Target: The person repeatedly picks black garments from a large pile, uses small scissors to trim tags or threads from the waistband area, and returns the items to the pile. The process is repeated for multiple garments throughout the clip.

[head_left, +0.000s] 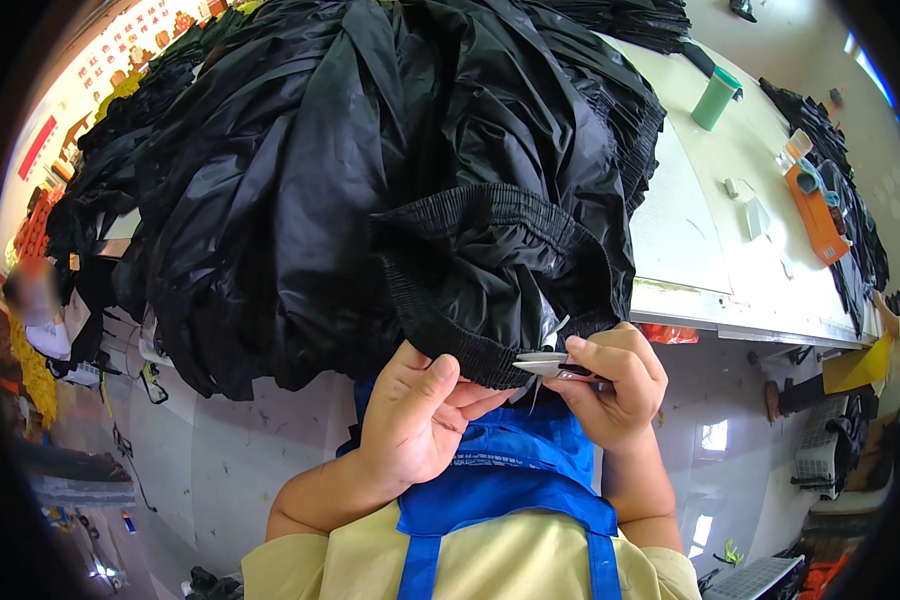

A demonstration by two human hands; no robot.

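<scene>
A pair of black trousers or shorts in shiny fabric, with a gathered elastic waistband [450, 335], hangs toward me over the table's front edge. My left hand [415, 420] holds the near edge of this waistband, fingers tucked beneath it and thumb on the near side. In my right hand [618, 388] is a pair of small silver thread snips [542, 362]. Their blades point left and lie right at the waistband edge. White thread ends or a small tag [553, 330] stick up beside the blades.
A big heap of black garments [320, 190] covers much of the white table [675, 225]. Toward the right stand a green cup [715, 98] and an orange box [815, 215]. Another person [45, 310] is at far left; a leg in yellow [855, 365] shows at right. White baskets [820, 445] sit on the floor.
</scene>
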